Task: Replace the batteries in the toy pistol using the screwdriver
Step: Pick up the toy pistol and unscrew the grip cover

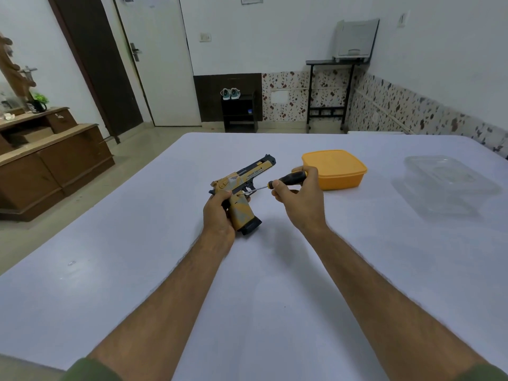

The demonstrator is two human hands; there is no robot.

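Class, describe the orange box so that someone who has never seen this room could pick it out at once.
Start at the big white table in the middle of the room. Just beyond the right hand, which holds a screwdriver, sits the orange box. Unlike the clear box further right, it is opaque, bright orange and lidded.

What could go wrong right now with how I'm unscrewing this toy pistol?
The toy pistol is held in the air by your left hand alone, so the screwdriver tip may slip toward those fingers. A freed screw could drop onto the white table and roll away.
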